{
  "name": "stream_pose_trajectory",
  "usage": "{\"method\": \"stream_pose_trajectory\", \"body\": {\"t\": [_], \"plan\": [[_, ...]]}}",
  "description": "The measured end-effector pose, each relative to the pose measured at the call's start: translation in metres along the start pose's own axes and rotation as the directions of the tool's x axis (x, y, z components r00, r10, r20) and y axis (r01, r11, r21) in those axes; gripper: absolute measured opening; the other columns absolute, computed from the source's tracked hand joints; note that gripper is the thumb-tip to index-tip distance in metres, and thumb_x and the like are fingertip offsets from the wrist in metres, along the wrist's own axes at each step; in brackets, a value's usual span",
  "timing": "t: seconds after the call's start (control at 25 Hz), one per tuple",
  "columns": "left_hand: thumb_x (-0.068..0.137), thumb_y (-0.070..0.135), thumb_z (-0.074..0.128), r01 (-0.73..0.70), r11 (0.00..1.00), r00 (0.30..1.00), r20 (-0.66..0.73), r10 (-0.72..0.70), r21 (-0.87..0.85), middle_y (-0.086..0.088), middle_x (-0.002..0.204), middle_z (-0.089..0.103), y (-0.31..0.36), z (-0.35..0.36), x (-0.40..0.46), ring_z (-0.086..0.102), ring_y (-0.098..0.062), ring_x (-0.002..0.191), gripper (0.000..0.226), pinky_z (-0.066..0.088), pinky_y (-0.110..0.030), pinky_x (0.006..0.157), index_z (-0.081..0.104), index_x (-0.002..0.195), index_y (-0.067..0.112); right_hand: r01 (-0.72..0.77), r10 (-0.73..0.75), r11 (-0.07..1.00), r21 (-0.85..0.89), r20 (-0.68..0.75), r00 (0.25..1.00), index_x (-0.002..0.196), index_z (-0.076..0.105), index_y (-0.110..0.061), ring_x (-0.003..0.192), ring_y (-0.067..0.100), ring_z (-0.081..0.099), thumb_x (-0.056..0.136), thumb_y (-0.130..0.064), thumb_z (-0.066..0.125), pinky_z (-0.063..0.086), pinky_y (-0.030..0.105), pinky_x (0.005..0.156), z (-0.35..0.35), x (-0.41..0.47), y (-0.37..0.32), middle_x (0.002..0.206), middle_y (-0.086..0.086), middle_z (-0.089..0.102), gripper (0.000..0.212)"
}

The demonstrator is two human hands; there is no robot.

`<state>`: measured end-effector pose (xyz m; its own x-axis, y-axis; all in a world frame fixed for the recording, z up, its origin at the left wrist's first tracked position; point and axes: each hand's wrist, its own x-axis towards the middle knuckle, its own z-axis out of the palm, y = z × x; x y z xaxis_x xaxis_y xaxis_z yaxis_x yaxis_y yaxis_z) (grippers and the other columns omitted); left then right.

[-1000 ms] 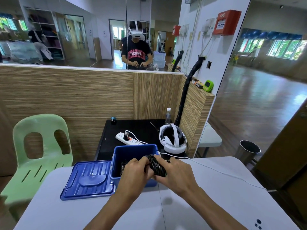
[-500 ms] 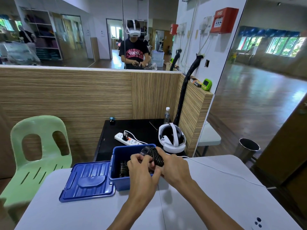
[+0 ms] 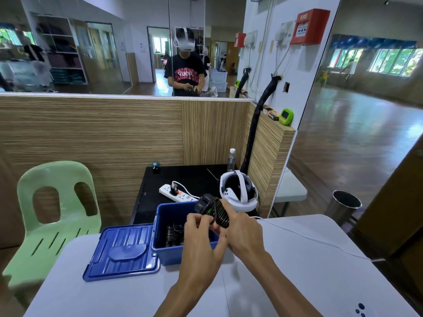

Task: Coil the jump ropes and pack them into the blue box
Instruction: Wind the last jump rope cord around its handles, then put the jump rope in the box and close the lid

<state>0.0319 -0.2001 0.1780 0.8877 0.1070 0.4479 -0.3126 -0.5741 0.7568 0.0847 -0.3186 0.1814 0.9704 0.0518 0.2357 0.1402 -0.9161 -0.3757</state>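
A black coiled jump rope (image 3: 215,210) is held just above the right side of the open blue box (image 3: 163,226). My left hand (image 3: 201,239) grips its near side with fingers curled around the coil. My right hand (image 3: 242,227) holds its right side. Other dark coiled ropes (image 3: 174,235) lie inside the box. The box stands on the white table (image 3: 297,271) in front of me.
The blue lid (image 3: 121,251) lies flat left of the box. A green plastic chair (image 3: 52,216) stands at the left. Behind the box a black table carries a power strip (image 3: 177,194), a white headset (image 3: 239,191) and a water bottle (image 3: 231,157). A white cable (image 3: 320,240) crosses the table at right.
Both hands have lifted the coiled rope from in front of the box up and slightly back, over its right rim. The left hand has shifted its grip along the coil.
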Motion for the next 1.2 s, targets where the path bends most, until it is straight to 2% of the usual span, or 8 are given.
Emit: {"method": "stream_pose_trajectory", "body": {"t": [0.12,0.28,0.4,0.48,0.64,0.96,1.08,1.2], "plan": [[0.087,0.032,0.067,0.046,0.993,0.999,-0.020,-0.048,-0.106,0.021,0.107,0.039,-0.007,0.001,0.006,0.052,0.001,0.097,0.018,0.048,-0.016,0.077,0.052,0.097,0.032,-0.024,0.026,0.999,0.026,-0.070,0.997,0.148,0.024,-0.043,0.093,0.023,0.063,0.089,-0.056,0.054,0.052,0.034,0.071,0.005,-0.005,0.002,0.103,0.000,0.063,0.068],[0.087,0.033,0.067,0.164,0.943,0.979,-0.067,-0.191,-0.290,0.009,0.117,0.043,-0.009,0.003,0.014,0.056,-0.003,0.103,0.035,0.050,-0.014,0.080,0.048,0.115,0.028,-0.068,0.076,0.994,0.090,-0.087,0.993,0.151,0.018,-0.042,0.098,0.022,0.061,0.089,-0.066,0.049,0.048,0.033,0.074,0.011,-0.014,-0.007,0.110,0.002,0.061,0.073],[0.088,0.033,0.065,0.360,0.749,0.902,0.001,-0.433,-0.556,0.002,0.120,0.050,-0.009,0.003,0.027,0.062,-0.008,0.100,0.042,0.055,-0.021,0.077,0.043,0.123,0.026,-0.096,0.100,0.990,0.104,-0.034,0.994,0.153,0.012,-0.040,0.100,0.023,0.061,0.088,-0.066,0.049,0.049,0.034,0.077,0.015,-0.018,-0.018,0.113,0.003,0.058,0.079],[0.093,0.032,0.060,0.428,0.649,0.864,0.075,-0.497,-0.628,0.003,0.117,0.058,-0.016,0.002,0.034,0.062,-0.009,0.100,0.036,0.057,-0.029,0.079,0.045,0.124,0.028,-0.096,0.096,0.991,0.095,0.007,0.995,0.154,0.008,-0.038,0.102,0.022,0.059,0.089,-0.064,0.051,0.048,0.032,0.079,0.019,-0.021,-0.023,0.116,0.004,0.055,0.082],[0.096,0.031,0.053,0.410,0.663,0.887,0.105,-0.449,-0.626,0.002,0.117,0.063,-0.039,0.000,0.038,0.063,-0.013,0.107,0.026,0.057,-0.041,0.086,0.051,0.122,0.032,-0.079,0.077,0.994,0.076,0.027,0.997,0.155,0.001,-0.036,0.104,0.022,0.058,0.090,-0.064,0.048,0.049,0.033,0.079,0.024,-0.022,-0.031,0.126,0.003,0.048,0.085],[0.097,0.031,0.052,0.409,0.748,0.910,0.177,-0.374,-0.523,0.008,0.115,0.065,-0.068,0.006,0.046,0.061,-0.008,0.108,0.022,0.054,-0.034,0.090,0.054,0.119,0.033,-0.003,-0.003,0.993,0.115,0.055,0.999,0.154,-0.010,-0.038,0.141,0.023,0.033,0.098,-0.044,0.049,0.046,0.041,0.103,0.053,-0.014,-0.036,0.163,0.002,0.009,0.081],[0.098,0.036,0.048,0.418,0.794,0.908,0.212,-0.361,-0.441,0.008,0.121,0.062,-0.082,0.009,0.051,0.059,-0.006,0.110,0.026,0.053,-0.033,0.092,0.051,0.124,0.033,-0.015,0.007,0.992,0.127,0.061,0.998,0.156,-0.002,-0.036,0.144,0.022,0.028,0.100,-0.039,0.048,0.043,0.040,0.106,0.068,-0.008,-0.036,0.163,0.001,0.011,0.075],[0.096,0.056,0.039,0.374,0.883,0.924,0.196,-0.328,-0.285,0.009,0.136,0.053,-0.108,0.010,0.057,0.049,-0.006,0.125,0.047,0.042,-0.039,0.107,0.045,0.136,0.032,-0.044,0.036,0.993,0.106,0.079,0.996,0.155,0.001,-0.042,0.139,0.025,0.034,0.101,-0.039,0.044,0.044,0.040,0.105,0.083,0.001,-0.033,0.160,0.002,0.016,0.069]]}}
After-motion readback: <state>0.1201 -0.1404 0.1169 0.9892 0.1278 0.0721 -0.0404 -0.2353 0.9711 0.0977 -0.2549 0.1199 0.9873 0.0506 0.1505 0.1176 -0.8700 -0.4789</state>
